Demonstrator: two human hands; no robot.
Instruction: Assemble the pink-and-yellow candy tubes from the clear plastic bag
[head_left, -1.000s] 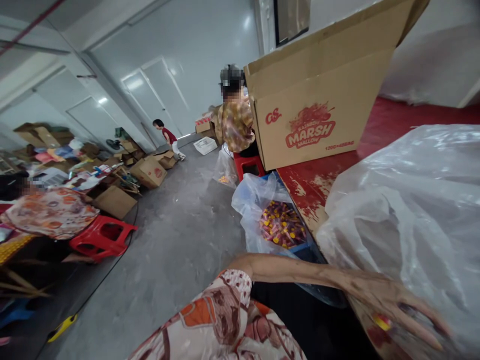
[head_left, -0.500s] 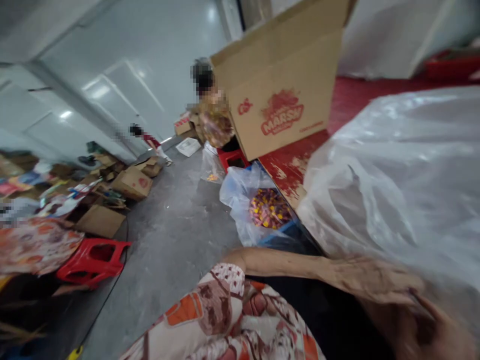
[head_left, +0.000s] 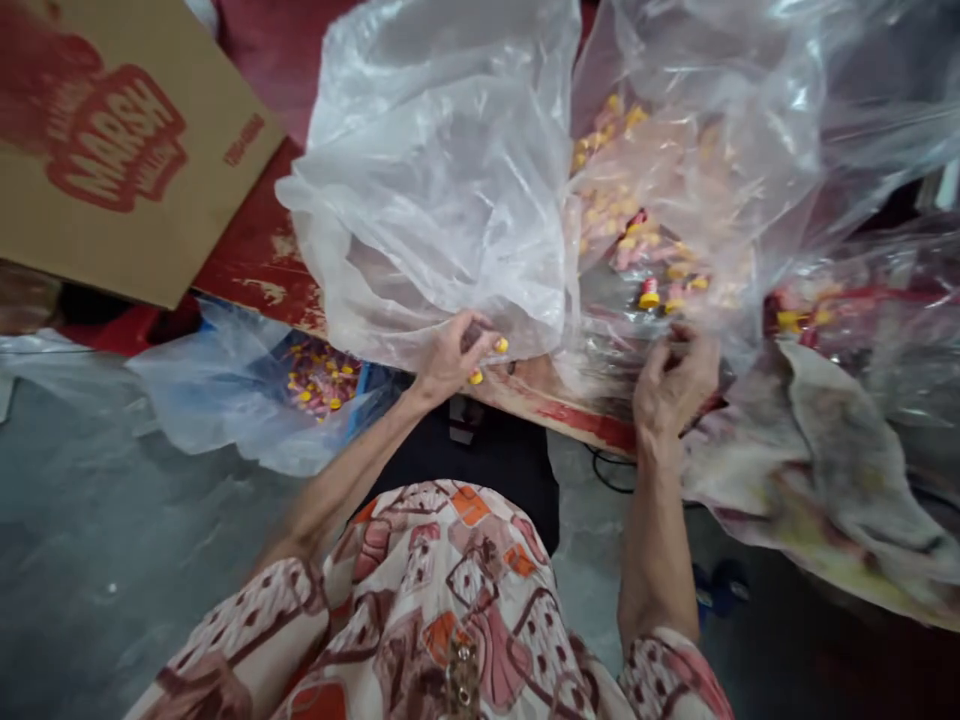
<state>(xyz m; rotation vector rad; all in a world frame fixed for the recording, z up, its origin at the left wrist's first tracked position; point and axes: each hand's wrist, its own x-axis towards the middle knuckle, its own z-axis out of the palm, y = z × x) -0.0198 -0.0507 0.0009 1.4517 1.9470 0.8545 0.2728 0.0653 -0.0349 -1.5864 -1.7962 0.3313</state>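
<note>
My left hand [head_left: 454, 358] is closed at the table's front edge, in front of a clear plastic bag [head_left: 442, 190]. Small yellow-capped bottles show at it: one yellow cap [head_left: 501, 345] is at the fingertips, another [head_left: 475, 377] below the palm. Curled fingers on my right hand [head_left: 677, 385] are at the mouth of a second clear bag [head_left: 697, 170]; anything in them is hidden. Inside that bag lie many pink, yellow-capped pieces, and one small bottle [head_left: 649, 292] with a red and white label lies near its mouth.
A cardboard box [head_left: 112, 140] stands at the left on the red, worn table [head_left: 255, 280]. Below it, a bag-lined blue crate [head_left: 358, 400] holds more yellow-capped pieces. A stained cloth [head_left: 832, 440] hangs at the right, beside another clear bag [head_left: 892, 310].
My view has swung right and down from the room to the table. My hands, close together and blurred before, are now apart, the left one with yellow-capped bottles.
</note>
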